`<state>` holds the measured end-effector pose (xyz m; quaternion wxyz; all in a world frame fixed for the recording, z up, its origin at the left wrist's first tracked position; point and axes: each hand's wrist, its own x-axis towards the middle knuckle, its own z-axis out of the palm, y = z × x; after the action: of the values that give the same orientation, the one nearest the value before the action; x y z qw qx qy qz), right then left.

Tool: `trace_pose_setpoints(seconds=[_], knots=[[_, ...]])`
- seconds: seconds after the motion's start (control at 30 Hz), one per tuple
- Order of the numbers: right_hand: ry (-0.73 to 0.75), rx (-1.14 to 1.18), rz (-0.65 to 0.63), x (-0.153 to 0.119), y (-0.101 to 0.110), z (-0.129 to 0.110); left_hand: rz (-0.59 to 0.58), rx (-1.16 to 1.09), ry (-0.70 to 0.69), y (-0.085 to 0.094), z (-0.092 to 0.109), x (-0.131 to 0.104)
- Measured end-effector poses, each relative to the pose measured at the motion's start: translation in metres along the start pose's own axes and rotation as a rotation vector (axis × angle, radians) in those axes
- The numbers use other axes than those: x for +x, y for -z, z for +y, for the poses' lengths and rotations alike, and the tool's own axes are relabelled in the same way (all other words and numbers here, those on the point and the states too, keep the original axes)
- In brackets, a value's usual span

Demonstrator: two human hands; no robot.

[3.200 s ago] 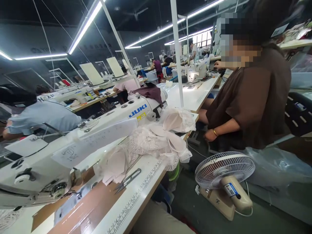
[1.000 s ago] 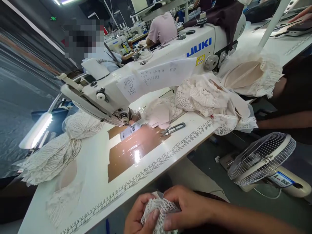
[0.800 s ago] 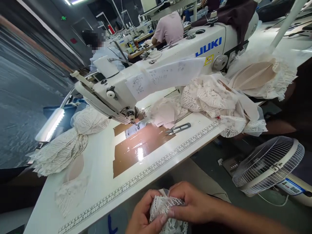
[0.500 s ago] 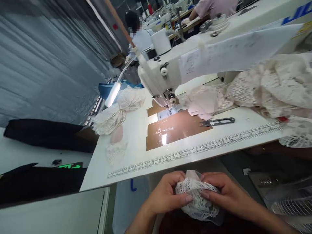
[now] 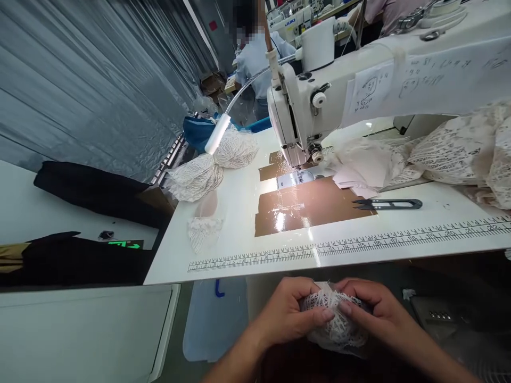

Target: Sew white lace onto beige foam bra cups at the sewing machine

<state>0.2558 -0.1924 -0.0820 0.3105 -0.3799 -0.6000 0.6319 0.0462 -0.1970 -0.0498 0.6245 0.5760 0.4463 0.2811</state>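
White lace fabric [image 5: 337, 324] is bunched between my two hands, below the front edge of the sewing table. My left hand [image 5: 293, 311] pinches its left side, with the thumb on top. My right hand [image 5: 371, 308] grips the right side, its thumb pressed on the lace close to the left thumb. Fingers behind the fabric are partly hidden. Beyond the hands, a white sewing machine [image 5: 297, 122] stands over brown tape [image 5: 311, 205] on the table. Black thread snips [image 5: 387, 204] lie right of the tape.
The white table [image 5: 235, 229] has a printed ruler along its front edge. Lace bundles [image 5: 195, 181] lie at the left, more lace [image 5: 451, 151] at the right. A lamp [image 5: 218, 133] hangs over the left side. A plastic bin [image 5: 215, 319] sits below. A person [image 5: 255, 64] is behind.
The camera view has shifted, so the table and machine appear farther right. Both hands still hold the lace, now bunched more tightly, with the thumbs closer together.
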Motion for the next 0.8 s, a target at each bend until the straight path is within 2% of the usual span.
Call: trace_pose_setpoints(seconds=[0.2, 0.3, 0.37, 0.43, 0.53, 0.67, 0.73, 0.8], knots=[[-0.092, 0.105, -0.049, 0.003, -0.004, -0.001, 0.018, 0.015, -0.01, 0.0, -0.001, 0.0], [-0.106, 0.139, -0.019, 0.005, -0.006, -0.002, 0.044, -0.009, 0.021, -0.002, -0.004, 0.0], [-0.114, 0.181, 0.02, 0.004, -0.007, -0.002, 0.091, -0.175, 0.048, -0.006, -0.01, -0.002], [-0.119, 0.253, 0.079, 0.001, -0.007, -0.002, 0.098, -0.495, 0.073, -0.012, -0.018, -0.008], [-0.108, 0.432, 0.201, -0.004, -0.009, -0.003, 0.018, -0.905, 0.082, -0.023, -0.026, -0.02], [-0.081, 0.514, 0.344, -0.003, -0.015, -0.005, -0.113, -0.991, 0.094, -0.039, -0.019, -0.025], [-0.06, 0.444, 0.372, 0.0, -0.019, -0.005, -0.077, -0.988, 0.108, -0.046, -0.011, -0.02], [-0.031, 0.363, 0.383, 0.004, -0.021, -0.006, 0.035, -0.984, 0.126, -0.052, -0.003, -0.011]])
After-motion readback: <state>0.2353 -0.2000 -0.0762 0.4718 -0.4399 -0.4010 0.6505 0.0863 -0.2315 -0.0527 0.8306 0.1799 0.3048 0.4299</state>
